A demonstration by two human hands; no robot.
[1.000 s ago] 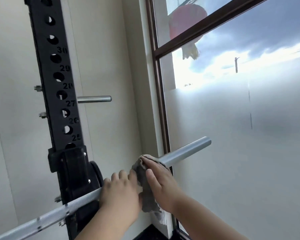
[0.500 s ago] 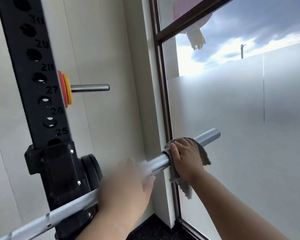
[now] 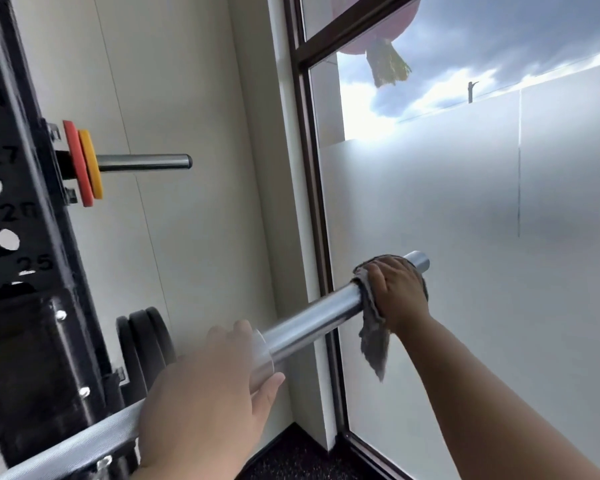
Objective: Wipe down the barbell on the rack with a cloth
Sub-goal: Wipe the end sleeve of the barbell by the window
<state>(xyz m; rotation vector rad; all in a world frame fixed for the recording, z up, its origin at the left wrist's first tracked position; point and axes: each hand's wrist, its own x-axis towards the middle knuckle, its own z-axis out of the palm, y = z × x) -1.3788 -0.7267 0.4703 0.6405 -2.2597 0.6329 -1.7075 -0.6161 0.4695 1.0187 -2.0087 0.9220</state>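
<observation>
Two hands on a racked barbell, cloth near its end

The black rack (image 3: pixel 32 323) stands left of the left hand (image 3: pixel 205 393), which is closed over the barbell (image 3: pixel 312 315) at the sleeve collar. Further right along the sleeve, the right hand (image 3: pixel 397 292) grips the grey cloth (image 3: pixel 373 336) wrapped around it, just short of the tip.

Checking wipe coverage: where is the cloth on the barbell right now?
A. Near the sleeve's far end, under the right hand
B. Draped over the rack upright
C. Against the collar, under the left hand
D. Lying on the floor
A: the right hand presses the cloth around the barbell sleeve close to its far end.
</observation>
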